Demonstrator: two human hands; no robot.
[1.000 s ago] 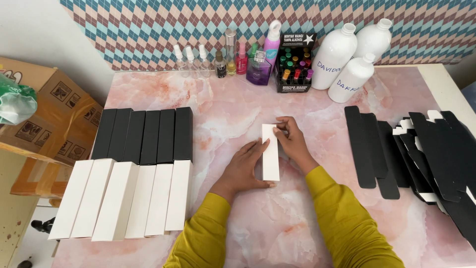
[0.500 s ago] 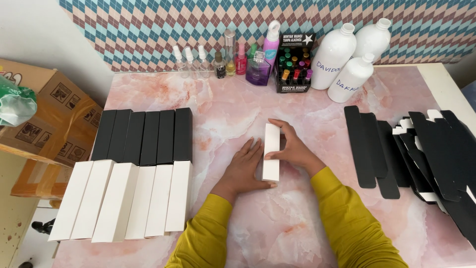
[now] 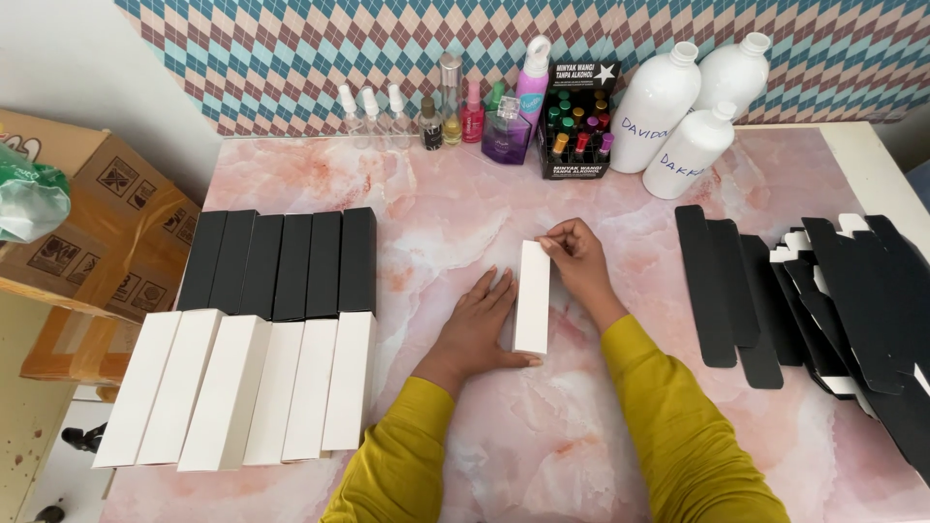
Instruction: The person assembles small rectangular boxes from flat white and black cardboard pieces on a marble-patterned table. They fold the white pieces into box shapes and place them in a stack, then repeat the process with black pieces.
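Observation:
A long white carton box [image 3: 533, 295] lies lengthwise on the pink marble table [image 3: 465, 213]. My left hand [image 3: 480, 324] rests flat against its left side, thumb at the near end. My right hand [image 3: 579, 260] pinches the far end of the box with its fingertips. Both arms wear yellow sleeves.
Left of me lie a row of black boxes [image 3: 281, 263] and a row of white boxes [image 3: 242, 387]. Flat black carton blanks [image 3: 823, 300] are piled at the right. Small bottles [image 3: 455, 111], a black display box [image 3: 576, 121] and three white bottles [image 3: 678, 111] line the back. A cardboard box [image 3: 87, 232] sits off the left edge.
The white box has been squared up and turned slightly. My right hand moved from the middle of the box to its far end. My left hand stays alongside.

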